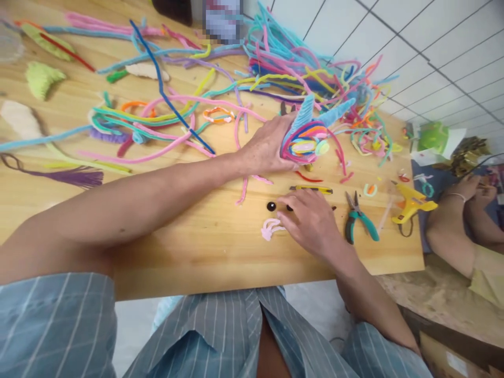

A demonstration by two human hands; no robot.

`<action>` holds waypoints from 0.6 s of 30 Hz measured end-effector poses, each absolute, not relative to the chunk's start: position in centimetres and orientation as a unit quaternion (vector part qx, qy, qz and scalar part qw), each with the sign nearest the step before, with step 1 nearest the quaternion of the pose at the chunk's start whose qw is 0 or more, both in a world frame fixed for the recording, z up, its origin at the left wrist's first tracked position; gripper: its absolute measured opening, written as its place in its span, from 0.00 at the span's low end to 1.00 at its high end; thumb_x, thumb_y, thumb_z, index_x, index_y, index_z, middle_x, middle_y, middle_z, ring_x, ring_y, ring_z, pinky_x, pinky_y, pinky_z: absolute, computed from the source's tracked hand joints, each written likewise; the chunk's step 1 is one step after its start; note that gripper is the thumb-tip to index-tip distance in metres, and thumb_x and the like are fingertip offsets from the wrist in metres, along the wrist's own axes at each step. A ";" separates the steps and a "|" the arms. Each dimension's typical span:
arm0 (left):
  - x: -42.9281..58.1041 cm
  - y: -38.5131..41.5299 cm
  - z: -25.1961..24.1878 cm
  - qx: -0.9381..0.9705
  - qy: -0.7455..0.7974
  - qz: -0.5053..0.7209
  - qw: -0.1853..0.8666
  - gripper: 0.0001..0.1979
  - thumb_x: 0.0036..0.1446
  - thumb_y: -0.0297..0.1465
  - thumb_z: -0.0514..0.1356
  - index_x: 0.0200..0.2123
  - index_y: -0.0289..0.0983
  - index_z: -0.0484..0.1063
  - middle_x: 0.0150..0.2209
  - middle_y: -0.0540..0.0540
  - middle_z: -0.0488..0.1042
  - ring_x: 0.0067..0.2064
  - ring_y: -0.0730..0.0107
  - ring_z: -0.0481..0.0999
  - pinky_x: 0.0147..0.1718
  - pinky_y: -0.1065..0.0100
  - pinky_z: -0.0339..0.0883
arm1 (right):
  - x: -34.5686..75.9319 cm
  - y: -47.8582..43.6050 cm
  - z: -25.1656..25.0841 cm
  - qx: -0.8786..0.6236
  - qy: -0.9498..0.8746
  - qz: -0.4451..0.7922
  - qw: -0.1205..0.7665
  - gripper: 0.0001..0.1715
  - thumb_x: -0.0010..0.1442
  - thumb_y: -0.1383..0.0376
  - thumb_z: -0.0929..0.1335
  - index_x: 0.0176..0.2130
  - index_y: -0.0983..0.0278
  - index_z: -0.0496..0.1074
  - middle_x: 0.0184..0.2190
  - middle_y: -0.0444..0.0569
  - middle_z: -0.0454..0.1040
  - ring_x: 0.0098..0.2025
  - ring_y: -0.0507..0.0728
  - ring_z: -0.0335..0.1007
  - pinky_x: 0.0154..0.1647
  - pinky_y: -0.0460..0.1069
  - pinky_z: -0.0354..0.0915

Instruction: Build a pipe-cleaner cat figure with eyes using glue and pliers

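My left hand [270,142] is wrapped round a colourful pipe-cleaner figure [305,144]. The figure has two blue pointed ears and rounded bands of pink, orange, blue and yellow. Lower on the wooden table, my right hand [313,218] hovers low with thumb and forefinger apart. A black bead eye [290,208] shows partly between them, the rest hidden by the hand. Just left of the fingertips lies a second black bead eye [271,206]. A small pale pink bent pipe-cleaner piece [270,229] lies by my thumb. Behind the right hand is a yellow utility knife [315,189].
Teal-handled pliers [360,223] and a yellow glue gun [411,202] lie to the right. A large heap of pipe cleaners [287,58] is against the tiled wall, with loose strands across the left. Another person's arm [451,226] rests beyond the table's right edge.
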State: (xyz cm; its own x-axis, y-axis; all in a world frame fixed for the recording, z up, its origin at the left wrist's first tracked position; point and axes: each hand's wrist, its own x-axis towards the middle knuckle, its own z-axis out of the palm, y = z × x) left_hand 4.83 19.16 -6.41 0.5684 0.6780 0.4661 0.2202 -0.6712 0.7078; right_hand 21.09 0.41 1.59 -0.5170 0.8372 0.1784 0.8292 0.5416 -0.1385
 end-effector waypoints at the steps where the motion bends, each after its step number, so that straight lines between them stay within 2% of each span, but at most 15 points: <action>1: 4.9 19.2 -6.5 0.833 0.271 0.380 0.297 0.58 0.52 0.68 0.67 0.74 0.41 0.56 0.74 0.40 0.66 0.73 0.47 0.67 0.72 0.43 0.64 | 21.0 0.6 1.4 -0.474 -0.875 0.020 0.098 0.07 0.71 0.64 0.72 0.48 0.61 0.79 0.42 0.53 0.85 0.45 0.65 0.80 0.46 0.58 0.68; 7: 5.1 18.9 -6.0 0.827 0.277 0.387 0.300 0.55 0.52 0.64 0.69 0.73 0.41 0.59 0.74 0.38 0.67 0.72 0.42 0.68 0.71 0.43 0.65 | 20.7 0.9 1.3 -0.462 -0.885 0.031 0.048 0.06 0.72 0.63 0.71 0.45 0.62 0.80 0.42 0.54 0.85 0.45 0.65 0.79 0.45 0.58 0.65; 13: 5.3 18.9 -5.7 0.814 0.272 0.389 0.333 0.51 0.52 0.60 0.71 0.73 0.51 0.59 0.71 0.47 0.72 0.71 0.40 0.67 0.71 0.36 0.63 | 21.2 1.9 1.0 -0.504 -0.851 0.106 0.107 0.10 0.74 0.65 0.69 0.41 0.60 0.81 0.37 0.51 0.85 0.40 0.61 0.80 0.43 0.56 0.69; 15: 5.2 18.8 -5.4 0.817 0.272 0.388 0.328 0.49 0.54 0.58 0.70 0.73 0.48 0.60 0.71 0.44 0.71 0.71 0.41 0.68 0.72 0.37 0.63 | 21.3 2.5 0.9 -0.509 -0.843 0.128 0.120 0.10 0.73 0.65 0.69 0.40 0.60 0.81 0.36 0.50 0.84 0.39 0.61 0.80 0.43 0.56 0.70; 18: 5.2 18.6 -5.1 0.824 0.280 0.381 0.312 0.50 0.54 0.56 0.71 0.72 0.38 0.60 0.72 0.34 0.69 0.72 0.42 0.69 0.72 0.43 0.63 | 21.8 3.1 1.1 -0.512 -0.838 0.132 0.133 0.08 0.72 0.63 0.71 0.40 0.60 0.82 0.36 0.50 0.85 0.39 0.62 0.81 0.44 0.57 0.72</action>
State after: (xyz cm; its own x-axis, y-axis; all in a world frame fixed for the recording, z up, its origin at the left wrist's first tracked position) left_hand 5.17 18.59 -5.15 0.5527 0.6988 0.4541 0.2234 -0.6492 0.7271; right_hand 21.80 3.10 1.12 -0.4406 0.8933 0.0888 0.8228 0.4415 -0.3578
